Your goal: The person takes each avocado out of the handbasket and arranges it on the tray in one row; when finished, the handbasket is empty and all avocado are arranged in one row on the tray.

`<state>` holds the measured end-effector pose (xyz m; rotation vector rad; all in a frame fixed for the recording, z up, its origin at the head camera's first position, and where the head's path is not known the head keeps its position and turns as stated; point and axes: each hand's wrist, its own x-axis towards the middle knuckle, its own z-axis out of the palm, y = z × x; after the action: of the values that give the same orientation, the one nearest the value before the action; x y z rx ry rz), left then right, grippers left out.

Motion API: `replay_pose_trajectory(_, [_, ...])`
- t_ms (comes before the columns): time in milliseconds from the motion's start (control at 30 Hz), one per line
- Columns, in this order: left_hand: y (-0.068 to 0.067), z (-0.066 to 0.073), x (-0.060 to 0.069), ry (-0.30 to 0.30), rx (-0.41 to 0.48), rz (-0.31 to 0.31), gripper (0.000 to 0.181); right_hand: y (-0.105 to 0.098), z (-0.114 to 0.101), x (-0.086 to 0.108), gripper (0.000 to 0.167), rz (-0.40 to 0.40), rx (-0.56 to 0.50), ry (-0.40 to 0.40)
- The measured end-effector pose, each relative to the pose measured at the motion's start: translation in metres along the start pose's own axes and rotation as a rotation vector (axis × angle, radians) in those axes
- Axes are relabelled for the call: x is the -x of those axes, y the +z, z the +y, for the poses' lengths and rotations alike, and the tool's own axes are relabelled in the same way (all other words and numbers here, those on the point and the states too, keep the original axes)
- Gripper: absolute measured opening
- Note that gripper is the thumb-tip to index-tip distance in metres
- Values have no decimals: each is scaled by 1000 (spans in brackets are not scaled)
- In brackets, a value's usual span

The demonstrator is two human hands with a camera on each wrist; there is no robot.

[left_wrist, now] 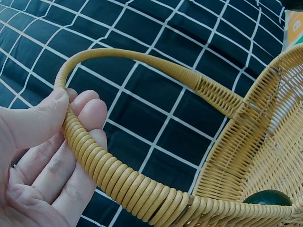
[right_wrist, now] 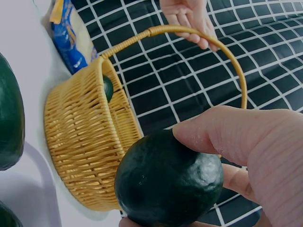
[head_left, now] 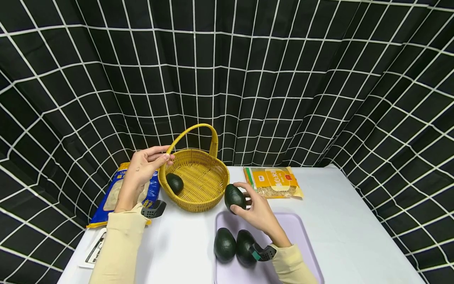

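The left hand (head_left: 144, 165) pinches the handle (head_left: 188, 128) of a yellow woven basket (head_left: 200, 206) between thumb and fingers; the left wrist view shows the thumb on the wrapped handle (left_wrist: 118, 177). One dark green avocado (head_left: 175, 183) lies inside the basket at its left. The right hand (head_left: 256, 209) grips another avocado (head_left: 235, 197) just right of the basket rim, above the far edge of a lilac tray (head_left: 301, 236). In the right wrist view the thumb presses on this avocado (right_wrist: 168, 182). Two more avocados (head_left: 225, 245) (head_left: 244, 247) lie side by side on the tray.
A blue and yellow bag (head_left: 103, 209) lies left of the basket, under the left forearm. An orange and clear packet (head_left: 273, 181) lies behind the tray. A white card (head_left: 93, 254) is at the table's left edge. A black gridded curtain (head_left: 227, 79) stands behind the table.
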<state>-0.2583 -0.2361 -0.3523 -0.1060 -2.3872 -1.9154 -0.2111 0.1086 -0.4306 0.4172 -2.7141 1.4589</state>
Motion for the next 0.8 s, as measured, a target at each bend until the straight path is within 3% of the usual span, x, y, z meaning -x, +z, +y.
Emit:
replay_pose_trajectory(133, [1,0,1,-6,-2,-1,43,1,2,3,64,8,-13,11])
replay_pose_trajectory(367, [1,0,2,46,-12,-3,43,0,4,7,64,16,-9,19])
replay_pose_trajectory(800, [1,-1,1,18,-15,7,42,0,11,12,63,35,-8,51])
